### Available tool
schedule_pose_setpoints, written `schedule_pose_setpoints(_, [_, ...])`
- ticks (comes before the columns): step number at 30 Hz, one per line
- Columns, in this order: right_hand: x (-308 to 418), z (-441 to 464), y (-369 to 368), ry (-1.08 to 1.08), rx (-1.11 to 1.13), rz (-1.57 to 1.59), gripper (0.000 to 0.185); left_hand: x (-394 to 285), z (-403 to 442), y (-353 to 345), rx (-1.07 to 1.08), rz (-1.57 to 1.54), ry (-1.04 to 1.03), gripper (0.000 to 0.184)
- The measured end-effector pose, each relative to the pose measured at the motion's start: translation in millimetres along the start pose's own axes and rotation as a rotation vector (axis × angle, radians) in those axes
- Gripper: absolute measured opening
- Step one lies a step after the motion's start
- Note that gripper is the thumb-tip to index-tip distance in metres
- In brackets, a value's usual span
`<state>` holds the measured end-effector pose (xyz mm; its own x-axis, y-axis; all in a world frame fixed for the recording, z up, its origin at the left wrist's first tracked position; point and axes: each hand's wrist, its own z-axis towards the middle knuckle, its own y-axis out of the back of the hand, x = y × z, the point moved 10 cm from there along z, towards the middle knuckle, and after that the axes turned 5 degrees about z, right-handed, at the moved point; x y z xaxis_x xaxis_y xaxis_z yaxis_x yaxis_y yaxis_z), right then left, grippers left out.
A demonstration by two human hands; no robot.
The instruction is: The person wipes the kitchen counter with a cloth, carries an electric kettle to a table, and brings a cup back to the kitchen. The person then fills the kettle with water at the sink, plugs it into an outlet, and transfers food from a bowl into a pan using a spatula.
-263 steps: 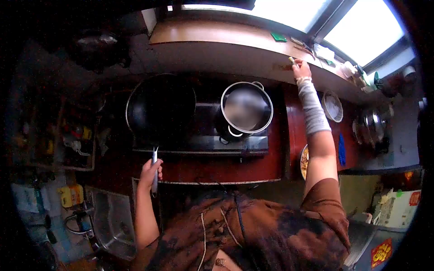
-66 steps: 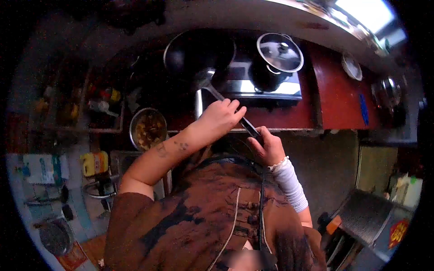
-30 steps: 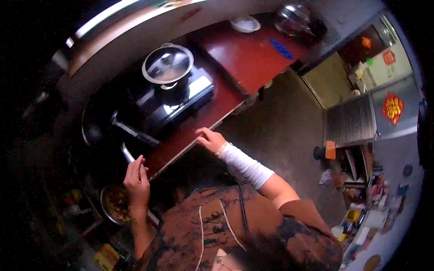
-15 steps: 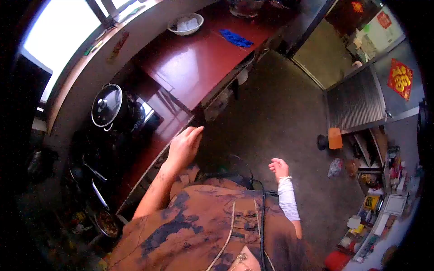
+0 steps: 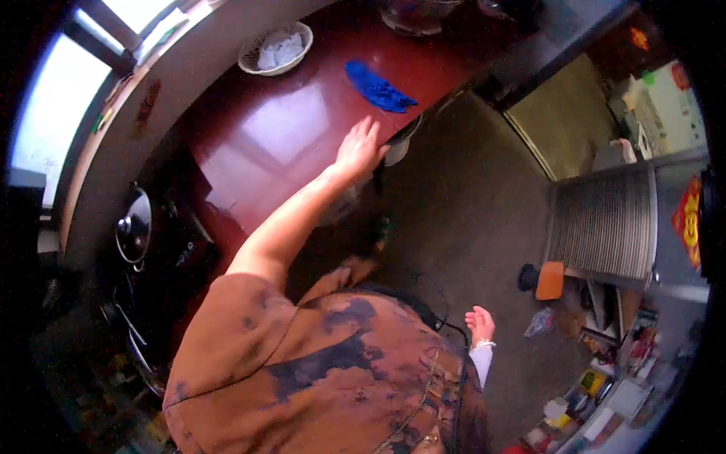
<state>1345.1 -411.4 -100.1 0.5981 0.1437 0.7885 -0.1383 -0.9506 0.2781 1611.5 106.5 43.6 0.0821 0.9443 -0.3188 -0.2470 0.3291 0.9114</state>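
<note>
My left hand [image 5: 361, 149] reaches out over the front edge of the dark red counter [image 5: 219, 163], fingers apart and holding nothing. Just beyond its fingertips lies a crumpled blue cloth [image 5: 378, 88], not touched. A white woven basket [image 5: 275, 48] with pale items inside stands further back on the counter. Low at my right side hangs my right hand [image 5: 479, 325], its fingers loosely apart with nothing between them; a white sleeve covers the wrist.
A lidded pot [image 5: 134, 227] stands at the left on the dark stove. A glass vessel [image 5: 420, 17] is at the counter's far end. On the right are a slatted panel [image 5: 601, 222], an orange object [image 5: 550, 281] and a crowded shelf. Grey floor [image 5: 461, 197] lies between.
The view has turned right, away from the stove. My left hand has let go of the handle and moved out toward the blue cloth. The ladle stays by the wok; my right hand has dropped to my side.
</note>
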Motion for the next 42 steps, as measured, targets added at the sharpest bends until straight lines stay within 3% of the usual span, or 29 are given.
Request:
schedule_pose_setpoints(2, [15,24,20,-0.084,0.018,-0.02,0.022,13,62,-42,-0.034,0.113,0.079,0.077])
schedule_pose_setpoints(6, [93,92,35,-0.126,0.043,-0.015,0.023,68,136,-95,0.081,0.282,0.321,0.09])
schedule_pose_setpoints(10, [137,141,39,-0.081,-0.024,-0.034,0.024,122,145,-74,-0.022,0.299,0.228,0.07])
schedule_pose_setpoints(14, [124,196,45,-0.191,0.038,0.044,0.021,197,82,-32,0.02,0.28,0.562,0.062])
schedule_pose_setpoints(15, [122,207,49,-0.259,0.041,0.033,0.021,201,62,-23,0.018,0.474,0.575,0.06])
schedule_pose_setpoints(20, [162,297,43,-0.258,0.089,-0.046,0.023,205,12,-15,0.178,0.574,0.894,0.065])
schedule_pose_setpoints(23, [199,390,41,-0.196,0.186,-0.024,0.022,157,56,-15,-0.023,0.696,0.946,0.065])
schedule_pose_setpoints(24, [204,431,47,-0.181,0.194,-0.012,0.022,125,95,-16,-0.057,0.616,0.829,0.061])
schedule_pose_setpoints(26, [246,502,58,0.197,0.243,-0.238,0.021,62,159,-54,-0.221,0.407,0.551,0.053])
schedule_pose_setpoints(28, [331,522,56,0.198,0.223,-0.216,0.02,-12,246,-88,-0.08,0.048,0.584,0.049])
schedule_pose_setpoints(30, [384,554,56,0.209,0.213,-0.211,0.019,-88,336,-109,-0.073,-0.187,0.314,0.039])
schedule_pose_setpoints(32, [423,574,61,0.215,0.205,-0.217,0.019,-142,413,-133,0.02,-0.264,0.281,0.03])
schedule_pose_setpoints(34, [460,585,56,0.278,0.216,-0.218,0.019,-178,482,-153,-0.054,-0.321,0.147,0.027])
schedule_pose_setpoints(36, [475,597,58,0.294,0.23,-0.2,0.019,-207,543,-163,-0.054,-0.376,0.126,0.027])
schedule_pose_setpoints(38, [477,615,66,0.335,0.245,-0.114,0.019,-226,601,-197,0.101,-0.5,0.154,0.033])
schedule_pose_setpoints(42, [461,664,107,0.241,0.198,-0.157,0.02,-251,720,-242,0.238,-0.681,0.243,0.039])
